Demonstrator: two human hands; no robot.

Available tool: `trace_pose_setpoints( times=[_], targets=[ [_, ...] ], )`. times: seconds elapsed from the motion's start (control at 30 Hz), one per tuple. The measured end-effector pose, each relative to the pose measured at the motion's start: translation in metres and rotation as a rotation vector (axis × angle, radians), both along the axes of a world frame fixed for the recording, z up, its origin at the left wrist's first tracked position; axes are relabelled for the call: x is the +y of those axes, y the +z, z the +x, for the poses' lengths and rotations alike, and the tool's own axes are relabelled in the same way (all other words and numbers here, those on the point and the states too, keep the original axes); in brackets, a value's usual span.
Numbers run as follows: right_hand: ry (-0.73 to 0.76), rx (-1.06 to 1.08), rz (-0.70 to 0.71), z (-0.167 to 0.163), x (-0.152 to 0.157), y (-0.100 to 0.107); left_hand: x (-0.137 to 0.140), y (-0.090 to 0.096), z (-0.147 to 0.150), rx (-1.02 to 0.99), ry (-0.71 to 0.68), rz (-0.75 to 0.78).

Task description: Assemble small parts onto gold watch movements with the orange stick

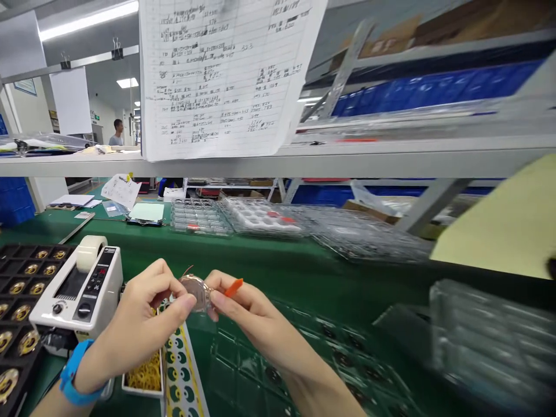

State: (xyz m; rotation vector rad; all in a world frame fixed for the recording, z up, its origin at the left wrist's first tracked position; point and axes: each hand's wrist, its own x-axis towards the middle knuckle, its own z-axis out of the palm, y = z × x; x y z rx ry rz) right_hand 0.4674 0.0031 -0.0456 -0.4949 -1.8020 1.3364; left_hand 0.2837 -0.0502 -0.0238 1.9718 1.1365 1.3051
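Observation:
Between my two hands is a round watch case [197, 292] with a shiny rose-gold rim and a pale, glassy face. My left hand [150, 313], a blue band on its wrist, pinches the left edge between thumb and fingers. The right edge is gripped by the thumb and fingers of my right hand [243, 304]. An orange strip [233, 288] sticks up from between the right fingers; its lower end is hidden. A thin reddish strand [187, 270] shows above the case. Below lie a strip of yellow-and-white stickers [178, 370] and a white box [163, 373] of yellow rings [145, 373].
At left stand a white tape dispenser [82, 295] and a black tray [11, 307] of gold round parts. Clear trays [243, 370] with dark round parts lie under my right arm. More clear trays [260, 217] line the back. A shelf beam [217, 168] crosses above.

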Motion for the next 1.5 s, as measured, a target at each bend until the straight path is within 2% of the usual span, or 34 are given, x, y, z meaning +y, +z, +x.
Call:
trace_pose_setpoints(
  times=[0.2,0.57,0.77,0.9,1.03,1.13,1.23,1.3,1.37,1.5],
  targets=[
    [0.069,0.051,-0.091,0.001,0.002,-0.001,0.006,-0.005,-0.004,0.014,0.031,-0.003],
    [0.085,0.061,-0.101,0.003,0.005,-0.004,0.009,-0.004,-0.003,-0.021,-0.012,-0.040],
    [0.069,0.031,-0.076,0.001,0.003,-0.004,0.008,-0.005,-0.002,0.004,0.040,-0.027],
    [0.049,0.008,-0.042,-0.001,0.000,-0.001,0.008,-0.010,0.004,0.061,0.127,0.052],
    [0.006,-0.018,-0.004,-0.001,-0.001,0.001,0.009,-0.014,0.007,0.200,0.320,0.176],
    [-0.037,-0.027,0.004,0.001,0.002,0.000,0.012,-0.013,-0.001,0.314,0.452,0.189],
    [-0.035,-0.015,-0.013,0.002,0.005,-0.003,0.014,-0.011,-0.012,0.270,0.513,0.272],
    [-0.009,-0.001,-0.036,0.001,0.006,-0.004,0.013,-0.010,-0.015,0.152,0.470,0.385],
    [0.030,0.013,-0.057,-0.001,0.004,-0.004,0.011,-0.011,-0.014,0.055,0.332,0.445],
    [0.072,0.021,-0.072,-0.004,-0.003,-0.004,0.010,-0.014,-0.005,-0.003,0.049,0.354]
  ],
)
